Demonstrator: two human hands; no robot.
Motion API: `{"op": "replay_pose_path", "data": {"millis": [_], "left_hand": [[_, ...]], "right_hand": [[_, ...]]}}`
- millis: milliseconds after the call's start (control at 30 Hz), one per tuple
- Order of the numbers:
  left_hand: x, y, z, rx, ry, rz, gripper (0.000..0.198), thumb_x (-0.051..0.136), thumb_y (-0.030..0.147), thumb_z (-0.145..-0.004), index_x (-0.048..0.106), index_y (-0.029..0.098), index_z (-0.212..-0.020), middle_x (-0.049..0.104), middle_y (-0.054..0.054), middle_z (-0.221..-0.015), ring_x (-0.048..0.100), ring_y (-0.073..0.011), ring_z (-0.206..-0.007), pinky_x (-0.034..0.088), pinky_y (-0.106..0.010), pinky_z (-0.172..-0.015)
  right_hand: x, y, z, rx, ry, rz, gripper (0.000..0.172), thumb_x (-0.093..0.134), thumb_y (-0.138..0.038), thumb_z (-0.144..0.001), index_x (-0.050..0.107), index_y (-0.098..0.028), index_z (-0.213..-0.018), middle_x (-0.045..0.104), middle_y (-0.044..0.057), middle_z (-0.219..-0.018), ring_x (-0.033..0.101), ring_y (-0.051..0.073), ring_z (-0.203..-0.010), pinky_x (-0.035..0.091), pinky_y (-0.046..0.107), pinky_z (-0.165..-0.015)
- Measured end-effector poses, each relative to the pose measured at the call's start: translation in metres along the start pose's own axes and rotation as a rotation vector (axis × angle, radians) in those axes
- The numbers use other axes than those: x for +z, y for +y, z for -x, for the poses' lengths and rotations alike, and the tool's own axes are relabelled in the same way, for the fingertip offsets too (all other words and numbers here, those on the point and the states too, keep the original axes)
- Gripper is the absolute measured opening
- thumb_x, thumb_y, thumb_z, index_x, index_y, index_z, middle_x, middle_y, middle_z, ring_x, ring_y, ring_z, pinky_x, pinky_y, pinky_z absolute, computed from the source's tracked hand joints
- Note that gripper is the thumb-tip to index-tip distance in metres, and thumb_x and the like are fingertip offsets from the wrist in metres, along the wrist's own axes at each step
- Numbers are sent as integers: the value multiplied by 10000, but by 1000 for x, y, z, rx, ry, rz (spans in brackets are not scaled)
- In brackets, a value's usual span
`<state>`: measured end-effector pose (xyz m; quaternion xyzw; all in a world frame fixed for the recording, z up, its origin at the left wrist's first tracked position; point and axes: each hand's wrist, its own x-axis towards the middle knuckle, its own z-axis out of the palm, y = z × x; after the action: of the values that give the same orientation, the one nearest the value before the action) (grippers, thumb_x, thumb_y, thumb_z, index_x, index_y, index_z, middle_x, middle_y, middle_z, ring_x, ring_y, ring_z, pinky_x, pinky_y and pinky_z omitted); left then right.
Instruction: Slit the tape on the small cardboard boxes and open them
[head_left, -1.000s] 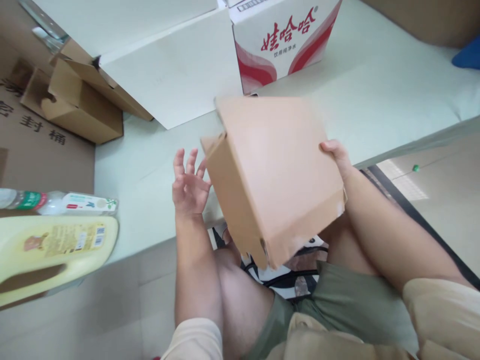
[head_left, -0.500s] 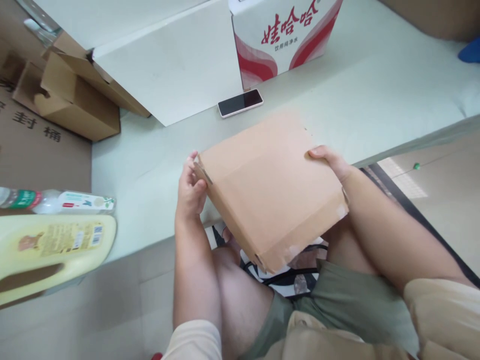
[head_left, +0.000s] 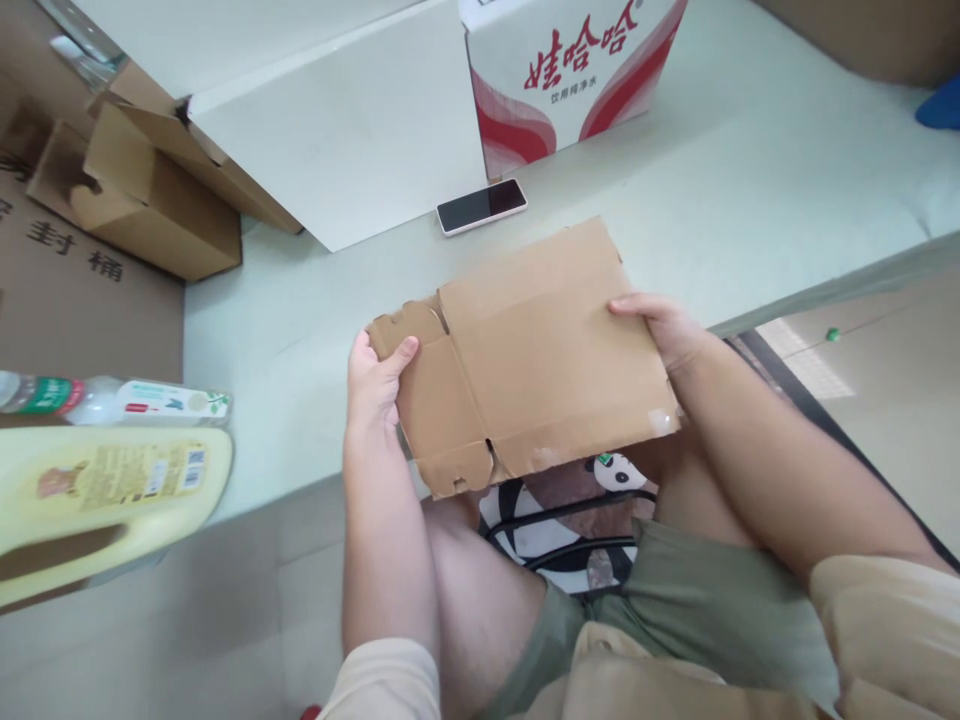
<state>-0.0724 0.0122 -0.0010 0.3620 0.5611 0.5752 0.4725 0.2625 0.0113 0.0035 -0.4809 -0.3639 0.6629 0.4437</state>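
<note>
A brown cardboard box (head_left: 555, 350) is held above my lap, in front of the table edge. Its left flap, with slots and notched tabs, lies folded out nearly level with the main panel. My left hand (head_left: 375, 380) grips that flap at its outer edge, thumb on top and the other fingers mostly hidden underneath. On the right side, my right hand (head_left: 660, 325) holds the box's edge, its thumb resting on the upper face and its fingers out of sight below. A bit of clear tape shows on the lower right corner.
On the pale green table (head_left: 292, 330) lie a phone (head_left: 482, 207), a white box with red lettering (head_left: 574, 85) and a white panel (head_left: 345, 130). At left are a cardboard carton (head_left: 161, 200), a plastic bottle (head_left: 97, 402) and a yellow jug (head_left: 112, 500). A panda-print stool seat (head_left: 570, 520) is below.
The box's left side has swung from a folded-down wall to an opened-out flap. My left hand has shifted onto this flap, its thumb now on top. My right hand keeps its hold.
</note>
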Motion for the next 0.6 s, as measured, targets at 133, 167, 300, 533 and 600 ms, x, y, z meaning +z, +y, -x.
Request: {"op": "replay_pose_path", "data": {"millis": [133, 167, 300, 533, 600], "left_hand": [[-1, -3, 2, -26, -16, 17, 722, 1007, 403, -460, 601, 233, -1032, 782, -51, -1004, 769, -223, -872, 651, -332, -771], [-1, -3, 3, -47, -33, 20, 720, 1002, 407, -472, 594, 240, -1041, 782, -50, -1002, 771, -232, -881, 653, -345, -780], [-3, -2, 10, -128, -137, 33, 646, 954, 443, -564, 605, 246, -1071, 783, -71, -1003, 775, -296, -956, 652, -422, -830], [-10, 8, 21, -264, -303, 4, 503, 892, 427, -629, 703, 163, -1013, 797, -121, -955, 770, -273, -791, 631, -365, -670], [-9, 9, 24, -294, -371, -5, 443, 862, 382, -683, 704, 151, -1026, 792, -107, -909, 756, -231, -721, 611, -320, -631]], "right_hand": [[-1, 2, 5, 136, -41, -1, 539, 849, -515, -546, 736, -194, -963, 795, 111, -947, 756, 380, -935, 614, 585, -896], [-2, 2, 8, 137, -25, 12, 535, 852, -524, -551, 731, -191, -953, 794, 113, -928, 758, 375, -916, 614, 582, -895], [-7, 3, 20, 80, 71, 18, 457, 817, -527, -606, 699, -220, -923, 789, 99, -887, 757, 369, -903, 611, 594, -907], [-2, 7, 40, 77, 222, 26, 371, 743, -541, -640, 678, -269, -883, 774, 79, -816, 755, 361, -906, 621, 599, -921], [-11, 8, 58, 40, 240, 74, 340, 738, -513, -659, 685, -269, -890, 769, 74, -794, 759, 352, -856, 631, 593, -877]]}}
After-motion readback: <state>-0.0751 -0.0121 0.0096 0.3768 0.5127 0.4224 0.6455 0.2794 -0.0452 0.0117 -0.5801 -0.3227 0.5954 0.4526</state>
